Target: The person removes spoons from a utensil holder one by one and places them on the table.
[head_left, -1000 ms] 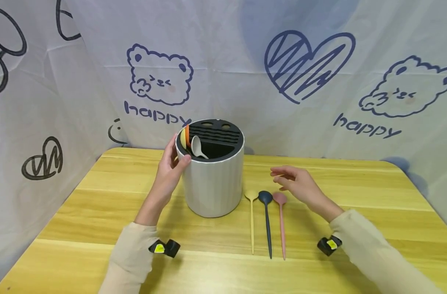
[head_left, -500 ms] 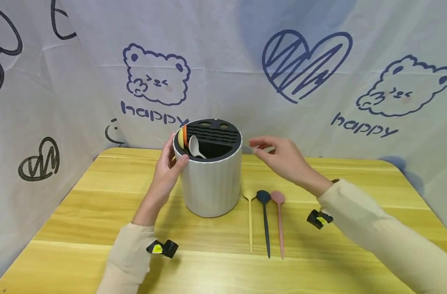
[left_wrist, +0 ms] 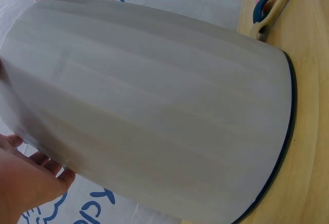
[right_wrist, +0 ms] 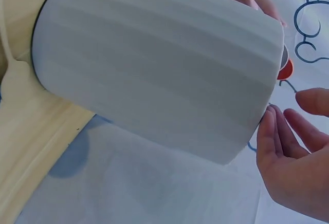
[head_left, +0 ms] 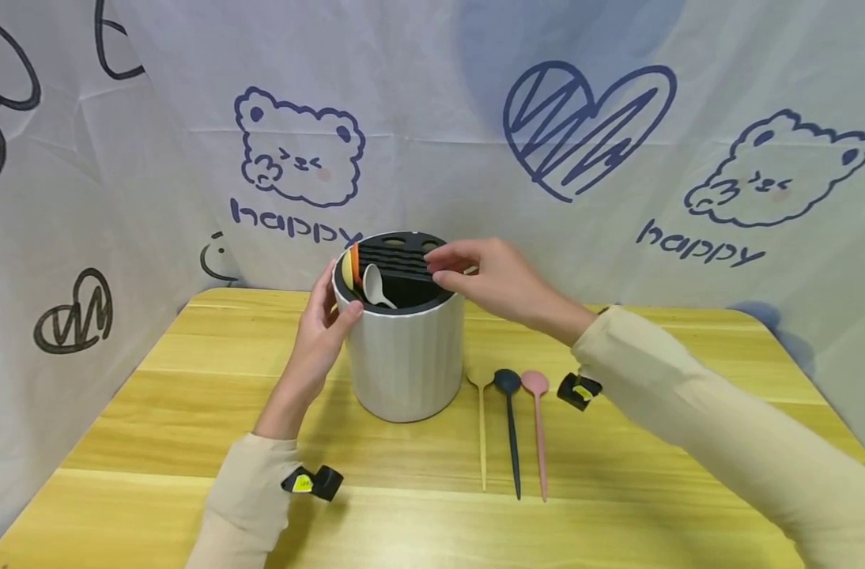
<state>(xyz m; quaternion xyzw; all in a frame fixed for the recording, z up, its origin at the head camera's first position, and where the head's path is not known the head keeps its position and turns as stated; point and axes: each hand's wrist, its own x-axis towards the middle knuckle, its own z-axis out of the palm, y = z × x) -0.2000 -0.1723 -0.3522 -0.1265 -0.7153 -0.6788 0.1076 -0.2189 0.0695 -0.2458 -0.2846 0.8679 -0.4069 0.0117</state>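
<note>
A white ribbed utensil holder (head_left: 407, 367) with a black slotted top stands upright on the table. My left hand (head_left: 317, 332) grips its left side, thumb at the rim, fingers wrapped behind. Inside, at the left of the opening, lean a light grey spoon (head_left: 374, 284), an orange utensil (head_left: 355, 261) and a yellow one (head_left: 347, 270). Over the right part of the top hovers my right hand (head_left: 492, 276), its fingers loosely bent and holding nothing. The right wrist view has the fingertips (right_wrist: 270, 116) right at the holder's rim, with a gap between thumb and fingers.
Right of the holder, a yellow spoon (head_left: 483, 427), a dark blue spoon (head_left: 513, 427) and a pink spoon (head_left: 539, 427) lie side by side on the wooden table (head_left: 190, 411). A white printed cloth (head_left: 432, 182) hangs close behind the table.
My right hand has moved up and left, from above the pink spoon to over the holder's top. The left hand keeps its grip, and the spoons on the table lie as before.
</note>
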